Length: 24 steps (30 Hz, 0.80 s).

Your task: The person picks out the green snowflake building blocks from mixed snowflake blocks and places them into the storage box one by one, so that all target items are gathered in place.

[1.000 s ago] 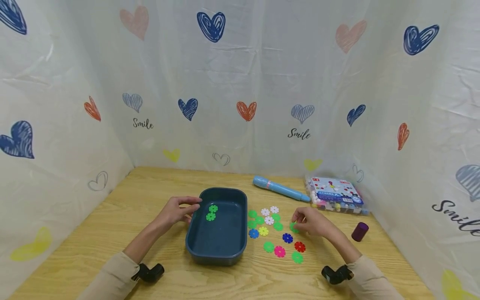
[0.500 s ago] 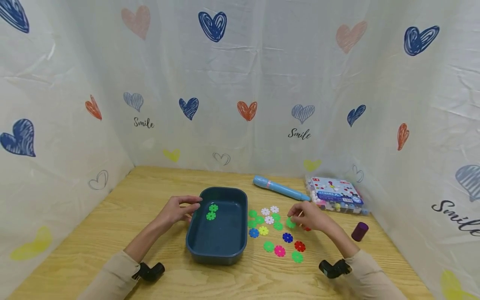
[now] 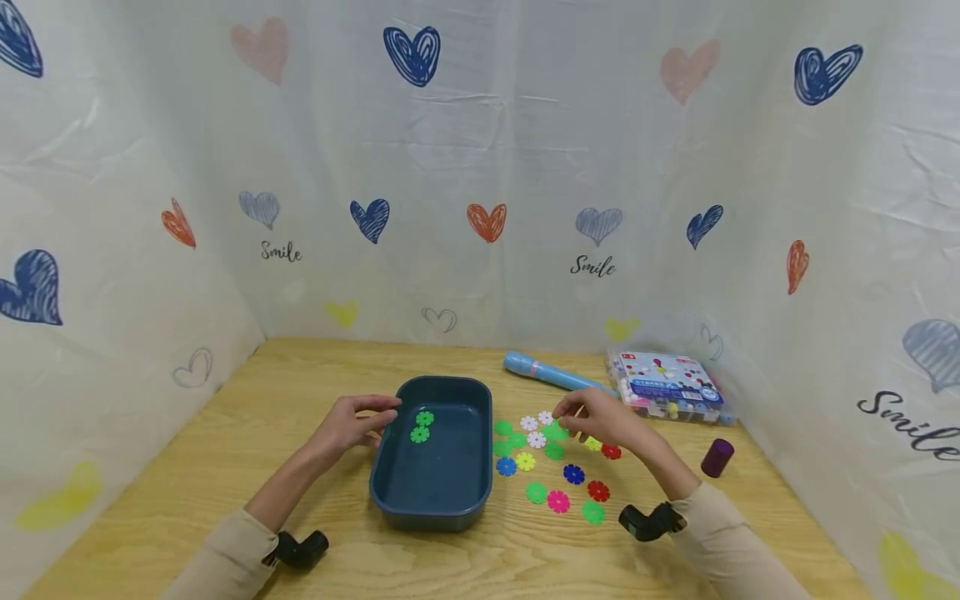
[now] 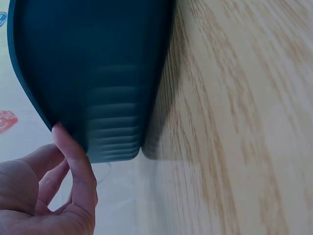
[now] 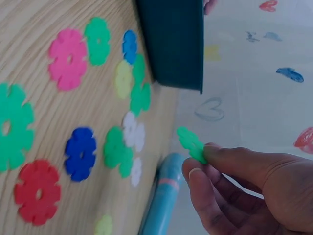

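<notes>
My left hand [image 3: 358,427] is at the left rim of a dark blue-green plastic basin [image 3: 378,500], pinching its edge between thumb and fingers, as the left wrist view shows from outside the wall. Inside the basin lie two green notched plastic discs [image 3: 422,427]. To the right, my right hand [image 3: 600,417] pinches a green notched disc [image 5: 191,144] between thumb and index finger, above the table. Beneath and in front of that hand are several more flower-like discs, among them a dark blue disc [image 3: 573,474], a pink disc [image 3: 558,502] and a red disc [image 3: 598,491].
A light blue microphone-shaped tube [image 3: 543,372] lies behind the discs. Farther right stand a clear box of colourful parts [image 3: 671,387] and a purple cylinder [image 3: 717,458]. A white curtain with printed hearts [image 3: 480,150] encloses the wooden table [image 3: 337,358] at back and sides.
My right hand has moved left and slightly away from me with the green disc, uncovering a yellow disc and a red disc beneath it. The left hand stays at the basin's rim.
</notes>
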Available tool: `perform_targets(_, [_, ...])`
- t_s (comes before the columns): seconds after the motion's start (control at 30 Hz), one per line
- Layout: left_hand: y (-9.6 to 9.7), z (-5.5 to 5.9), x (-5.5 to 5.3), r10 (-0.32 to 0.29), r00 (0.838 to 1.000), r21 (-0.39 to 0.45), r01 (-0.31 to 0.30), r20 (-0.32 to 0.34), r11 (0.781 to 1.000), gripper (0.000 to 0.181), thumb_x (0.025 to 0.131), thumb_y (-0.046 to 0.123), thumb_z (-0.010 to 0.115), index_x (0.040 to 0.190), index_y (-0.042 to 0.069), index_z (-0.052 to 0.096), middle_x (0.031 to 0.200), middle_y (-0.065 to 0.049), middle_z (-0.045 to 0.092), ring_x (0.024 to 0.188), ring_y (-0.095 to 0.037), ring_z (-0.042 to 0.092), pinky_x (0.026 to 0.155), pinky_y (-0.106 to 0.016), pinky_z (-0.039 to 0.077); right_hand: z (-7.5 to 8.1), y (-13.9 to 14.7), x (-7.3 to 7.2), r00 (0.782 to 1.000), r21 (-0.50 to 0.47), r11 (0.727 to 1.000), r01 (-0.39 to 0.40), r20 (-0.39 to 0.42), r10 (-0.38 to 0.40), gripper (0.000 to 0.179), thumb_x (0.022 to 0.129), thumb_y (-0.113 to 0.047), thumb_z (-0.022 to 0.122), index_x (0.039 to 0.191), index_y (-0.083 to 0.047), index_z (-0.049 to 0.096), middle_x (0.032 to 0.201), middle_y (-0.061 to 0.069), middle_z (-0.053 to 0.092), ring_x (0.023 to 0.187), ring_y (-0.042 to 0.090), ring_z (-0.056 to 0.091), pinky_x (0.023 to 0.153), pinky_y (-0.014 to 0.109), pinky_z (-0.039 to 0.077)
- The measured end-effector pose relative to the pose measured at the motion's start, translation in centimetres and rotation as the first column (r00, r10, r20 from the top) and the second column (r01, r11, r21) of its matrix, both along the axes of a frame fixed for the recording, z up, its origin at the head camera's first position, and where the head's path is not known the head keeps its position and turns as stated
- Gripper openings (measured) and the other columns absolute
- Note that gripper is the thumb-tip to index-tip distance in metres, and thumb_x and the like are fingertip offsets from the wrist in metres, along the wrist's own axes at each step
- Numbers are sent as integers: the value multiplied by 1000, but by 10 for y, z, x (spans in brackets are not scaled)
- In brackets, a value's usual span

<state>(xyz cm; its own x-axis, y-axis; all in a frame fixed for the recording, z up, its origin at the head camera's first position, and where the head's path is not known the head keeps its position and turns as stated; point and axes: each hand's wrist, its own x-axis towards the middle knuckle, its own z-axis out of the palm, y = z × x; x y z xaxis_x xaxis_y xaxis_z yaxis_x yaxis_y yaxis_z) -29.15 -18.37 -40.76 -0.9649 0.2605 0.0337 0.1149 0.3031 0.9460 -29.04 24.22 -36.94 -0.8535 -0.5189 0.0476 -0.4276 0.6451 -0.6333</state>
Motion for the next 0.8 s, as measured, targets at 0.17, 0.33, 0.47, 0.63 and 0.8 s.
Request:
perform_targets(0.17, [-1, -1, 0, 2, 1000, 6, -2, 2, 1000, 45, 97, 24, 63, 132, -3, 58, 120, -25, 60, 82, -18, 58, 61, -28, 58, 10, -23, 0, 999, -11, 1000, -15, -39, 14, 16, 97, -9, 61, 106, 1, 69, 93, 18, 70, 73, 27, 69, 61, 33, 60])
perform_targets(0.33, [0, -2, -1, 4, 1000, -2, -4, 1, 1000, 44, 97, 24, 63, 132, -2, 59, 119, -24, 61, 82, -18, 58, 60, -28, 58, 19, -49, 0, 998, -20, 999, -32, -57, 31, 17, 96, -9, 61, 108, 0, 70, 94, 15, 71, 72, 23, 69, 60, 23, 57])
perform_targets(0.47, [0, -2, -1, 2, 1000, -3, -2, -1, 1000, 44, 97, 24, 63, 132, -2, 59, 119, -24, 61, 82, -18, 58, 60, -28, 58, 24, -71, -3, 995, -22, 997, -70, -72, 68, 19, 96, -8, 61, 110, 1, 70, 94, 16, 72, 72, 22, 70, 59, 21, 57])
perform_targets(0.63, [0, -1, -1, 5, 1000, -9, -5, 2, 1000, 43, 97, 24, 63, 132, -1, 59, 119, -23, 61, 82, -19, 58, 60, -28, 58, 30, -99, -5, 992, -31, 993, -110, -71, 107, 17, 97, -8, 60, 109, -2, 71, 95, 13, 74, 72, 21, 71, 61, 23, 58])
perform_targets(0.8, [0, -2, -1, 5, 1000, -7, -5, 5, 1000, 44, 97, 25, 63, 132, -1, 59, 120, -23, 61, 82, -19, 58, 60, -28, 58, 30, -123, -10, 990, -49, 990, -134, -45, 132, 17, 97, -7, 59, 108, -3, 72, 95, 12, 74, 73, 23, 72, 65, 30, 60])
